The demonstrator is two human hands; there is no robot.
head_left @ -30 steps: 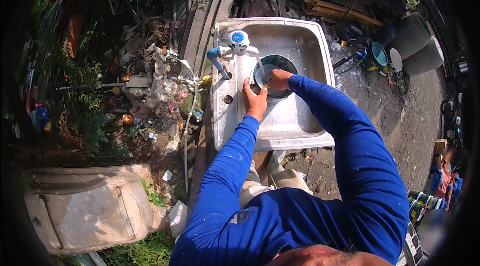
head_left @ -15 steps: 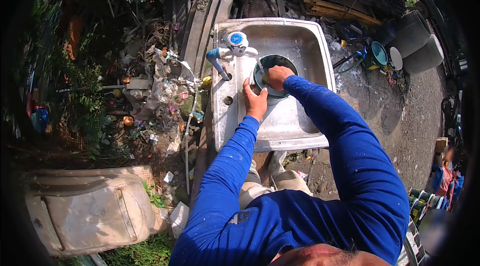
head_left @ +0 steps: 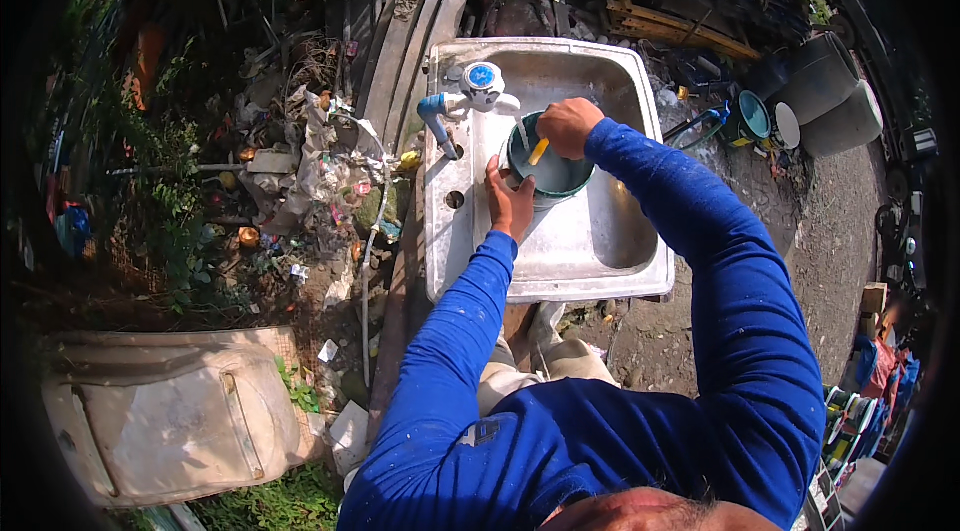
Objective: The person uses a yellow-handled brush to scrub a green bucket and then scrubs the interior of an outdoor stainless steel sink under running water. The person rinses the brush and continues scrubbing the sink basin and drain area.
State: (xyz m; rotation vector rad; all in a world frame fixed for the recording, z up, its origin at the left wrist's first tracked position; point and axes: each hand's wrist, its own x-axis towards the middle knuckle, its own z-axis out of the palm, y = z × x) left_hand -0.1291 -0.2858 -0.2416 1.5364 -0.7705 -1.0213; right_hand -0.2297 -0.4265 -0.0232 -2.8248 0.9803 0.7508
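Note:
A round bucket, dark green inside and pale outside, stands in the metal sink under the tap. Water runs from the spout into it, and cloudy liquid shows inside. My left hand grips the bucket's left side, with thumb and fingers around the rim. Over the bucket's far right edge, my right hand is closed on a narrow yellow object that points down into the bucket. The rest of that object is hidden by my fingers, so its kind cannot be made out.
Blue pipe feeds the tap at the sink's left. A pale hose and scattered litter lie left of the sink. Large grey drums and a teal bucket lie at the right. A worn, dirty beige panel rests near left.
My right hand has risen from inside the bucket toward its far right rim, bringing the yellow object into clearer view. My left hand keeps its hold on the bucket.

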